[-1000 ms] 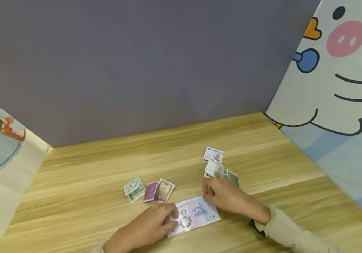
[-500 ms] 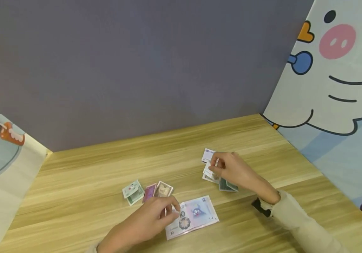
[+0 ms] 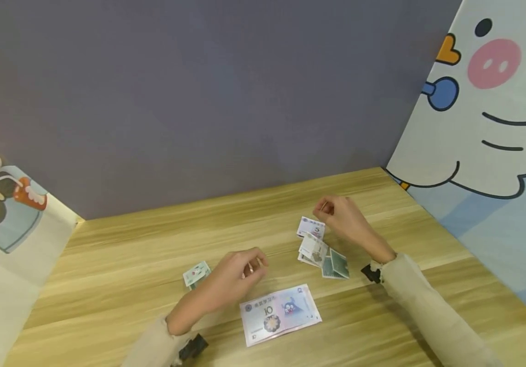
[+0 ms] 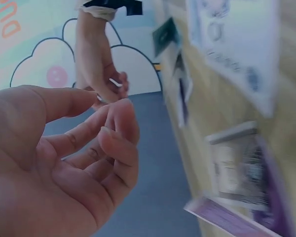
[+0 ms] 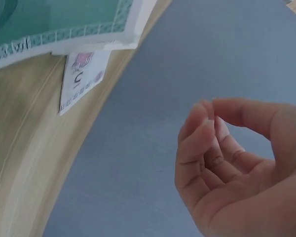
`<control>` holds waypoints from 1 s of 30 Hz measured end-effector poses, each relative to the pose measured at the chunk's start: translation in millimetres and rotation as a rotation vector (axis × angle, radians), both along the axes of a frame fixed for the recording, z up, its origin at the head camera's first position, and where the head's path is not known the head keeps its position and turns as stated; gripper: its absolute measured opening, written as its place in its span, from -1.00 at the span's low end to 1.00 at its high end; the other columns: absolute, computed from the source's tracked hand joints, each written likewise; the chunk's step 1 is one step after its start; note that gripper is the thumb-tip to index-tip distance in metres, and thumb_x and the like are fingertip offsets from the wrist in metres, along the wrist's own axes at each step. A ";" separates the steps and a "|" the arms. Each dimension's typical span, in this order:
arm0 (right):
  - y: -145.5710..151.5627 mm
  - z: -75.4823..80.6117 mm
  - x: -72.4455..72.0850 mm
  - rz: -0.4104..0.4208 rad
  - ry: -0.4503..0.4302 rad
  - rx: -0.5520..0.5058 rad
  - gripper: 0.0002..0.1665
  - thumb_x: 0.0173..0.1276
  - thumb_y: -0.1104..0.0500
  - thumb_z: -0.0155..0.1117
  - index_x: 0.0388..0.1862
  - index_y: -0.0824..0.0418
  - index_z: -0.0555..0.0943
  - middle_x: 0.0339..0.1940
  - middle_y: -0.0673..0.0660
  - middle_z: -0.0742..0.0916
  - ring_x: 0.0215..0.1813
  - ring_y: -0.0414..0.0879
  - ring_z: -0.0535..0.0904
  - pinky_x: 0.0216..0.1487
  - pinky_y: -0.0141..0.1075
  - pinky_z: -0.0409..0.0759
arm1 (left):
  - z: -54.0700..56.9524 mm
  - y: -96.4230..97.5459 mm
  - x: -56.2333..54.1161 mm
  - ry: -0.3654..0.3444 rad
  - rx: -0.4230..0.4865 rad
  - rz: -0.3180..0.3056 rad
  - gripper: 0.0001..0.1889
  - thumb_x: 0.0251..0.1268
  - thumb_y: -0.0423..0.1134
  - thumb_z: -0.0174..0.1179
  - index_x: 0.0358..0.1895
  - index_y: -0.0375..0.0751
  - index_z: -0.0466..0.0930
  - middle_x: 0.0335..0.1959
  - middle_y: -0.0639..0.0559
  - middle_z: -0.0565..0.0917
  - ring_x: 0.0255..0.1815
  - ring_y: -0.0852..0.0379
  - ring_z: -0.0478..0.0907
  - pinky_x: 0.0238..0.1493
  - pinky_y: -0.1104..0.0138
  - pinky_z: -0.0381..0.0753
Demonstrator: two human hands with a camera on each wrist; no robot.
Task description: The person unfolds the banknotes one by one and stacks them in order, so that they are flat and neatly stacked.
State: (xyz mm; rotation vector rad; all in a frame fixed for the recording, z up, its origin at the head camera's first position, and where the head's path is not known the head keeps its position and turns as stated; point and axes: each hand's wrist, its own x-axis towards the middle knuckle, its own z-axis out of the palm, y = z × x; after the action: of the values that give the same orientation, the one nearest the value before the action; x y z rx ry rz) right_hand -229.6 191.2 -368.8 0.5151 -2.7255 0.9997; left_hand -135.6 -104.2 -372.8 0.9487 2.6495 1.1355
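Shifted forward, left hand (image 3: pixel 240 272) and right hand (image 3: pixel 346 219), loosely curled, empty, seem between grips; gripping the nearby note (image 3: pixel 281 314) means lowering.

Grey panel (image 3: pixel 226 102) behind wooden table (image 3: pixel 125 255); cartoon panel (image 3: pixel 487 127) at right.

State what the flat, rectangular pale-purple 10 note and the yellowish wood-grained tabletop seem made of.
Pale-purple 10 note: probably smooth paper, thin, flat and printed. Yellowish wood-grained tabletop: wood or printed laminate, low sheen; streaky grain shows, but whether it's real I can't tell.
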 end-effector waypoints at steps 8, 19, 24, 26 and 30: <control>2.2 -1.2 -11.1 -0.018 -0.019 0.075 -0.88 0.32 0.25 0.34 -0.22 0.29 0.66 -0.37 0.13 0.74 -0.31 -0.02 0.65 -0.24 -0.12 0.63 | 17.8 43.3 -25.1 0.065 -0.001 0.002 -0.85 0.44 -0.26 0.15 -0.02 -0.16 0.60 -0.31 0.10 0.68 -0.41 0.27 0.56 -0.36 0.43 0.61; 5.4 -19.9 -19.7 0.049 -0.194 0.219 -0.67 0.33 0.24 0.36 0.02 0.36 0.58 -0.09 0.30 0.70 -0.05 0.15 0.62 -0.06 0.01 0.61 | -5.5 74.1 -53.9 0.114 -0.047 0.051 -0.72 0.44 -0.28 0.15 0.15 -0.23 0.52 0.01 -0.12 0.67 -0.05 0.03 0.64 -0.04 0.28 0.64; 5.5 -35.3 -17.5 0.082 -0.267 0.301 -0.61 0.34 0.21 0.35 0.10 0.32 0.54 0.01 0.29 0.65 0.02 0.16 0.55 0.01 0.03 0.55 | -24.5 95.0 -58.2 0.167 -0.265 0.103 -0.59 0.38 -0.37 0.12 0.28 -0.27 0.47 0.27 -0.14 0.56 0.25 -0.12 0.50 0.20 -0.04 0.50; 4.8 -40.5 -15.9 0.094 -0.266 0.324 -0.59 0.34 0.20 0.35 0.12 0.31 0.54 0.04 0.28 0.62 0.06 0.18 0.51 0.04 0.03 0.53 | -30.9 103.1 -58.1 0.192 -0.395 0.106 -0.53 0.36 -0.38 0.15 0.33 -0.28 0.45 0.33 -0.14 0.51 0.28 -0.14 0.46 0.19 -0.10 0.49; 4.0 -44.6 -15.3 0.087 -0.245 0.334 -0.56 0.31 0.19 0.38 0.13 0.30 0.56 0.06 0.27 0.59 0.09 0.20 0.45 0.06 0.05 0.50 | -36.0 112.1 -57.0 0.224 -0.564 0.084 -0.54 0.32 -0.33 0.24 0.28 -0.27 0.50 0.30 -0.10 0.53 0.27 -0.10 0.46 0.16 -0.06 0.51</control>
State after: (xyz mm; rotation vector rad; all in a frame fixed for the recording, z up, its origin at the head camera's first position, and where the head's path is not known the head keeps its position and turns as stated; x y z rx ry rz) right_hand -245.0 195.2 -413.4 0.6041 -3.1385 0.6630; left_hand -192.6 7.9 -408.8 0.8895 2.9482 0.2536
